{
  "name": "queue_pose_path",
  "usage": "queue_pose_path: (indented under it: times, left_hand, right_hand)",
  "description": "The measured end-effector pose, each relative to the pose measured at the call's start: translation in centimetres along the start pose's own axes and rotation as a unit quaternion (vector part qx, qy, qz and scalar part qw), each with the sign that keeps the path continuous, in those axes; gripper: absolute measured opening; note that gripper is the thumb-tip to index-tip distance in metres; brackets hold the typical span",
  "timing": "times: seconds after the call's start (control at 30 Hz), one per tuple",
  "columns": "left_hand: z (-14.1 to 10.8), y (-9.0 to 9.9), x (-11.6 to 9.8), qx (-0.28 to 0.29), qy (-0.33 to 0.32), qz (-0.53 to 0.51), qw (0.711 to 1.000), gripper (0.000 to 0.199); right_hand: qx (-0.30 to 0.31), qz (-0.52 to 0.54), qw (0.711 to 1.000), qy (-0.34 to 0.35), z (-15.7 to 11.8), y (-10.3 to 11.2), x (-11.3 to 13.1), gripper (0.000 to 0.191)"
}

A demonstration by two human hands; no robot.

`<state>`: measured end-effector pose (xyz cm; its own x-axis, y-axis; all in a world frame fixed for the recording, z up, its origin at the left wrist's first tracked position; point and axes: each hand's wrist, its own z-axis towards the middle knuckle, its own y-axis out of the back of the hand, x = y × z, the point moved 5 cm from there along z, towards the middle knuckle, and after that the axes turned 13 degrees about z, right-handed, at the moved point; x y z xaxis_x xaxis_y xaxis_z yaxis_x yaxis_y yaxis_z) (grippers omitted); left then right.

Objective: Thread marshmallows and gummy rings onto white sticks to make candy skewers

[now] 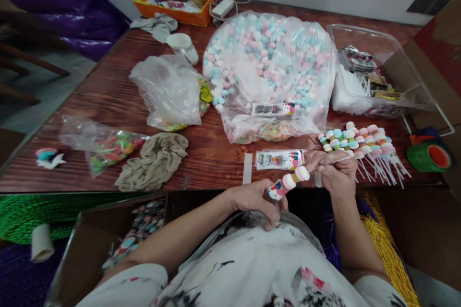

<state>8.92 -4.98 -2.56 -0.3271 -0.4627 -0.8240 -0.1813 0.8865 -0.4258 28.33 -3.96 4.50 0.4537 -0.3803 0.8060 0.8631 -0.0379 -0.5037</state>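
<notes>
A stick of pink and white marshmallows (pixel 295 177) lies tilted between my hands, its lower left end inside a printed wrapper (pixel 276 190). My left hand (pixel 261 199) is wrapped round that wrapper end. The fingers of my right hand (pixel 338 170) pinch the white stick at the other end. Just above, a stack of flat printed wrappers (pixel 280 159) rests on the table. Right of it, several finished marshmallow sticks (pixel 356 140) lie side by side, partly behind my right hand. A big clear bag of pastel marshmallows (pixel 270 57) fills the middle of the table.
On the wooden table (pixel 97 91) are bags of gummy candy (pixel 117 148), a brown cloth (pixel 154 160), a white mug (pixel 183 48) and an orange tray (pixel 144 2). At right are a clear plastic bin (pixel 382 105) and green tape (pixel 428 157). A cardboard box (pixel 90 244) stands below the left edge.
</notes>
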Motion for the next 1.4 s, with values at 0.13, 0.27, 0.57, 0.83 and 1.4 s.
queue_pose_path:
  times: [0.13, 0.27, 0.57, 0.83, 1.4]
  left_hand:
    - [0.2, 0.5, -1.5, -0.161, -0.049, 0.117, 0.979, 0.038]
    - [-0.1, 1.2, -3.3, -0.28, -0.097, 0.215, 0.931, 0.035]
    - [-1.6, 2.4, -4.3, -0.427, -0.131, 0.44, 0.779, 0.015]
    - [-2.2, 3.1, -5.4, -0.467, -0.12, 0.602, 0.637, 0.019]
    - [-2.2, 3.0, -6.1, -0.402, -0.224, 0.446, 0.768, 0.018]
  right_hand:
    - [-0.048, -0.018, 0.999, 0.007, -0.1, 0.3, 0.5, 0.018]
    - [-0.05, -0.028, 0.998, -0.009, -0.8, 0.0, 0.3, 0.016]
    - [-0.158, -0.142, 0.976, 0.048, -2.5, 0.4, 0.6, 0.015]
    - [-0.22, -0.013, 0.975, -0.009, -2.7, 0.1, -0.6, 0.015]
    - [0.059, -0.139, 0.983, 0.108, -4.1, -1.2, 2.0, 0.01]
